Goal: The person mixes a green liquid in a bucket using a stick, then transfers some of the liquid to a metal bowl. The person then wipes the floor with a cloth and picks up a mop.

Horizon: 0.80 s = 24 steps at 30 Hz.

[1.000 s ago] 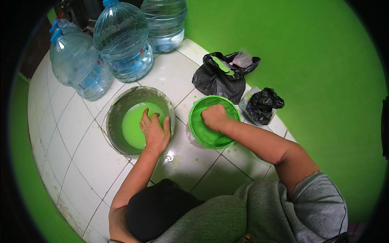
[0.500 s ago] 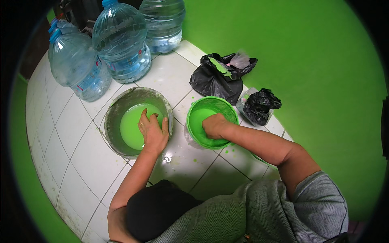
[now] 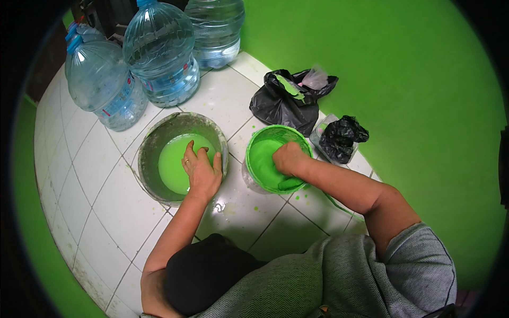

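Note:
My left hand (image 3: 201, 172) is over the near right side of a dirty dark bucket (image 3: 146, 172), its fingers spread and empty. Pale green liquid (image 3: 174, 165) lies in that bucket. To the right stands a smaller bucket (image 3: 249, 153) with a bright green, paint-coated inside. Reaching down into it, my right hand (image 3: 289, 159) is closed, with its fingers curled and their tips hidden. A green-coated lump (image 3: 290, 183) shows below the hand by the near rim; its kind and whether I grip it are unclear.
Large clear water bottles (image 3: 159, 58) with blue caps stand at the far left. Beside the green wall (image 3: 392, 69) sit a black plastic bag (image 3: 281, 106) and a small clear container (image 3: 324, 143) topped with crumpled black plastic (image 3: 343, 138). Green drops spot the white tiles (image 3: 238, 212).
My right hand has shifted slightly right and up inside the green bucket, so more of the green-coated lump shows. My left hand has stayed almost still.

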Each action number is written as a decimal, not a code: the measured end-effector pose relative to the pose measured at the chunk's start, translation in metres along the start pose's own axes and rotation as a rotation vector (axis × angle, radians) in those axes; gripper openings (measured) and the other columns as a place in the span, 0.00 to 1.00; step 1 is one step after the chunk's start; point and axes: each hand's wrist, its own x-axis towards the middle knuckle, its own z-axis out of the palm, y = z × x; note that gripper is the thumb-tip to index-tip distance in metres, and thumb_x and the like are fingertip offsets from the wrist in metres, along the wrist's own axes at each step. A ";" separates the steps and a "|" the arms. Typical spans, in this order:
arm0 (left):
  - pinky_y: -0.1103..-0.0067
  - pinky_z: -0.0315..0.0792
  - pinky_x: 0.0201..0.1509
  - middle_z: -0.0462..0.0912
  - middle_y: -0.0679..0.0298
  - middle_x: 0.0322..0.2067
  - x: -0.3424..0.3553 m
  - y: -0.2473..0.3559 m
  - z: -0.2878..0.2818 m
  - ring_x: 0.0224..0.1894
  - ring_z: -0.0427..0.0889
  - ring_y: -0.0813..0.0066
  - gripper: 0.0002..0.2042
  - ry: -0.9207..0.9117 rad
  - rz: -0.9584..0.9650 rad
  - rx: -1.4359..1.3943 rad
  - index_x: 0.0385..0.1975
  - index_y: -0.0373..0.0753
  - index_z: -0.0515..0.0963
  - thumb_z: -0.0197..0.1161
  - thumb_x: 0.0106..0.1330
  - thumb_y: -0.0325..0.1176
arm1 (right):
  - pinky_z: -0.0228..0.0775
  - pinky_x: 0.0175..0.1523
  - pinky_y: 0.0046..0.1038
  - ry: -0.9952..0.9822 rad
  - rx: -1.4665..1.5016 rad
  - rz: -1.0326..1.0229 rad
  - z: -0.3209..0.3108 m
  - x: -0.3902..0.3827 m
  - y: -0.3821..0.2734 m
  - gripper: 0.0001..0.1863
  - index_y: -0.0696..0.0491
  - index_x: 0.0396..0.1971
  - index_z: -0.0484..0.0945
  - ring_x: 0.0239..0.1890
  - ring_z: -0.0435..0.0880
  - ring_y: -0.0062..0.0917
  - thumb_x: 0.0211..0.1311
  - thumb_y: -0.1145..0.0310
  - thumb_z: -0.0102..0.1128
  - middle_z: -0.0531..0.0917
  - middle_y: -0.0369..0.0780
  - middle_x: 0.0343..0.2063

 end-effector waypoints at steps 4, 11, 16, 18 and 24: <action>0.50 0.48 0.74 0.58 0.36 0.66 -0.001 -0.003 0.000 0.69 0.58 0.37 0.21 -0.001 0.006 -0.003 0.52 0.27 0.74 0.60 0.72 0.41 | 0.78 0.42 0.41 -0.046 0.255 -0.021 -0.011 0.001 -0.010 0.11 0.51 0.31 0.90 0.43 0.90 0.37 0.57 0.64 0.60 0.90 0.44 0.35; 0.50 0.47 0.74 0.58 0.36 0.67 0.002 0.001 0.000 0.69 0.57 0.38 0.21 -0.010 -0.003 -0.009 0.53 0.27 0.74 0.60 0.71 0.42 | 0.76 0.40 0.41 0.324 0.215 0.146 -0.006 0.019 0.002 0.09 0.48 0.28 0.90 0.40 0.89 0.36 0.55 0.66 0.60 0.90 0.43 0.32; 0.50 0.47 0.74 0.58 0.36 0.67 0.000 -0.001 -0.003 0.70 0.57 0.38 0.21 -0.013 -0.012 0.005 0.52 0.27 0.74 0.60 0.72 0.42 | 0.76 0.39 0.37 0.136 -0.093 0.102 -0.005 0.002 -0.004 0.09 0.46 0.30 0.90 0.41 0.89 0.34 0.56 0.65 0.61 0.90 0.42 0.32; 0.50 0.48 0.74 0.58 0.36 0.67 0.002 0.002 -0.001 0.69 0.57 0.38 0.21 -0.013 -0.005 0.001 0.52 0.27 0.74 0.61 0.71 0.42 | 0.77 0.41 0.37 0.009 -0.054 0.068 -0.005 -0.001 -0.003 0.09 0.47 0.32 0.90 0.42 0.89 0.35 0.57 0.65 0.61 0.90 0.43 0.35; 0.51 0.48 0.73 0.58 0.36 0.66 0.001 -0.002 0.001 0.69 0.58 0.38 0.21 -0.003 0.005 0.004 0.52 0.27 0.74 0.61 0.71 0.41 | 0.79 0.47 0.38 -0.121 0.250 0.031 -0.034 0.000 -0.013 0.12 0.50 0.38 0.89 0.46 0.89 0.38 0.59 0.67 0.60 0.90 0.44 0.43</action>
